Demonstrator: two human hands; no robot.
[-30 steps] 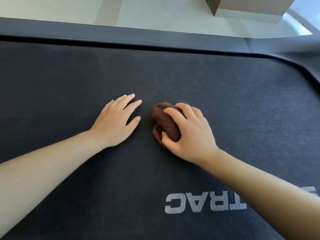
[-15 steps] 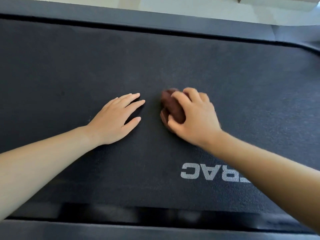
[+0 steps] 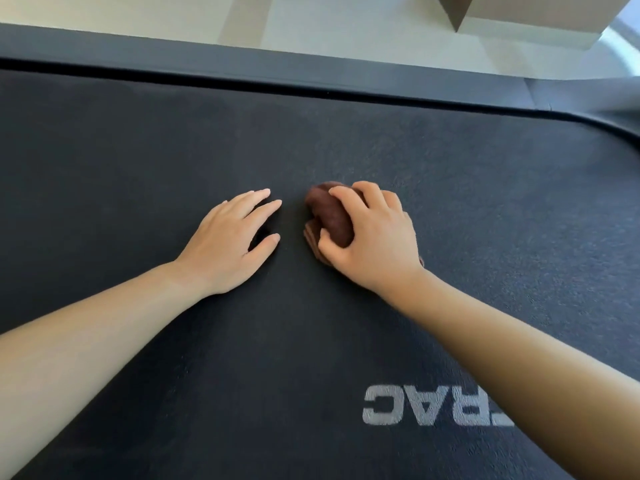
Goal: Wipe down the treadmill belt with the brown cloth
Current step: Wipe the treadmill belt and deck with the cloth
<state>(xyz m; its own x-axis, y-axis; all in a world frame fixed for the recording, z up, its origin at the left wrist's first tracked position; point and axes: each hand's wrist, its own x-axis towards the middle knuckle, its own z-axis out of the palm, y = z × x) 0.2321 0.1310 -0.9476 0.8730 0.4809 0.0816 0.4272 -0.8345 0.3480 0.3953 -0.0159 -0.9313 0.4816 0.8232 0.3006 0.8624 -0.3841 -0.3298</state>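
Right hand [image 3: 375, 240] gripped the brown cloth [image 3: 330, 216], its fingers curled over the top of the wad and the thumb tucked against the near side, pressing it down onto the treadmill belt [image 3: 485, 202]. The cloth sat bunched into a tight lump near the middle of the belt, with a few folded layers showing at its lower edge and a scrap peeking out behind the wrist. Just beside it, apart from the cloth, the left hand [image 3: 225, 240] lay flat on the belt with fingers straight and slightly spread, holding nothing. White lettering [image 3: 433, 407] ran across the belt nearer the person, partly under the right forearm. Beyond the belt lay the dark side rail [image 3: 242, 67], then a pale floor [image 3: 346, 22] and a cardboard box [image 3: 502, 12].

The main risk looked to be poor coverage: wadded so small, the cloth would touch only a narrow strip per stroke, so bands of belt could be missed. The belt's rough texture might also drag the loose layers out from under the palm. If the belt rolled freely, weight leaned on the flat left hand could shift it and spoil the stroke.
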